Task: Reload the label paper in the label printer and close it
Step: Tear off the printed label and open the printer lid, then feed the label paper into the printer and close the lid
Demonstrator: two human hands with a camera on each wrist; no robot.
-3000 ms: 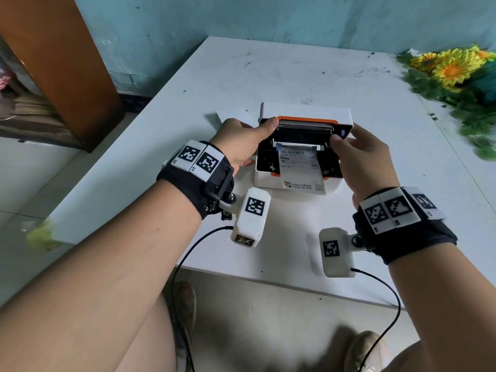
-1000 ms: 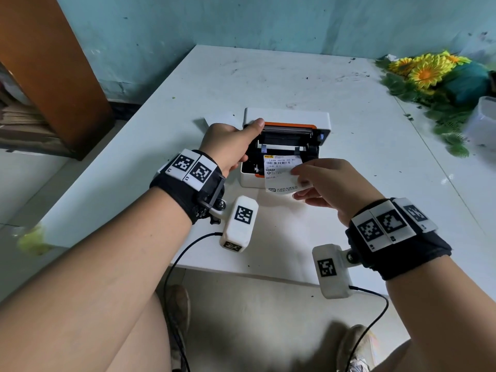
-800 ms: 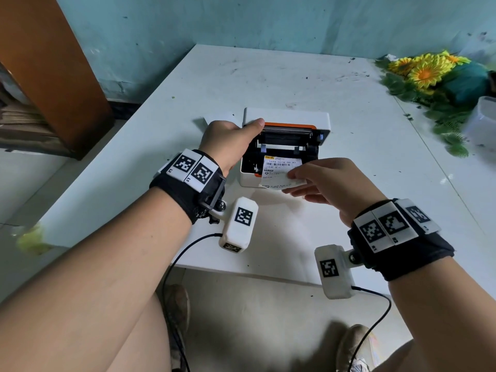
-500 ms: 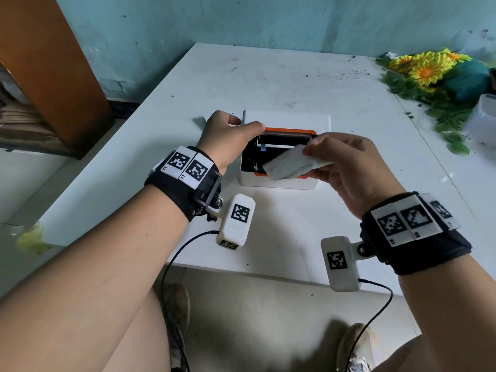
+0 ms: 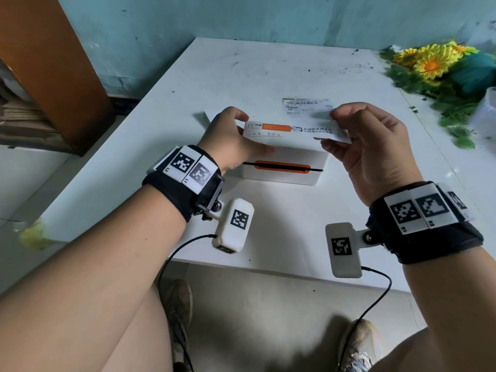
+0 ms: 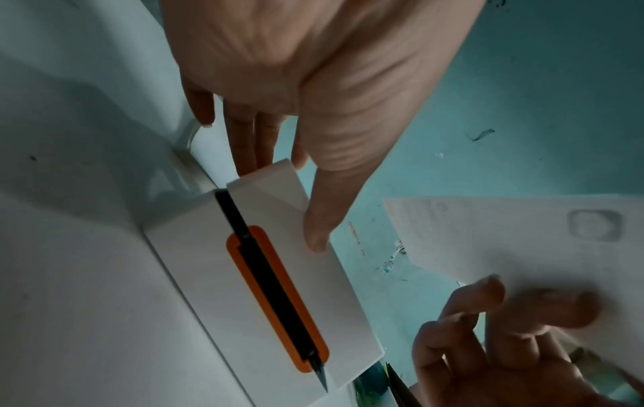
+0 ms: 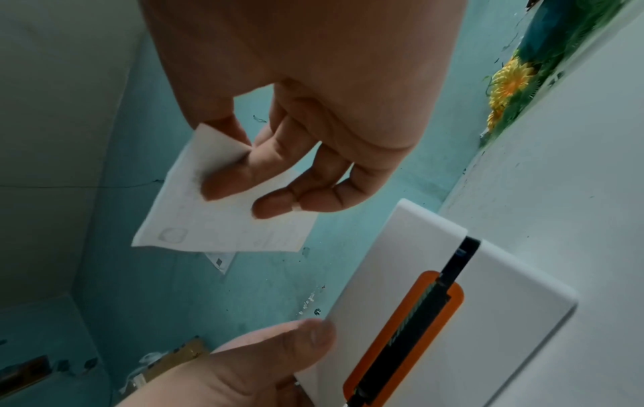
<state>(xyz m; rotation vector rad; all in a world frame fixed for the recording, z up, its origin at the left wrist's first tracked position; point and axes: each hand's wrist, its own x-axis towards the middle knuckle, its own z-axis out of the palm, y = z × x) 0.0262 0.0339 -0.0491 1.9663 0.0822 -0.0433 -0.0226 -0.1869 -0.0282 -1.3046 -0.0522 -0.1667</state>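
The white label printer (image 5: 284, 167) with its orange slot sits mid-table, lid down; nothing shows in the slot. My left hand (image 5: 236, 138) grips its left end. The thumb (image 6: 320, 214) lies on the lid and the fingers reach behind the back edge. My right hand (image 5: 349, 135) is raised above the printer's right side. It pinches a folded strip of printed label paper (image 5: 308, 116) between thumb and fingers. The strip hangs in the air, clear of the printer (image 7: 453, 303). Its blank back (image 7: 223, 220) faces the right wrist view.
The white table (image 5: 268, 224) ends close to my knees. Artificial sunflowers (image 5: 440, 63) and a translucent container (image 5: 487, 111) lie at the far right. A brown cabinet (image 5: 48, 63) stands left of the table. A paper corner (image 5: 208, 115) shows behind my left hand.
The lid, open before, has come down under my left hand. My right hand has drawn the label strip out of the open printer and lifted it above and behind.
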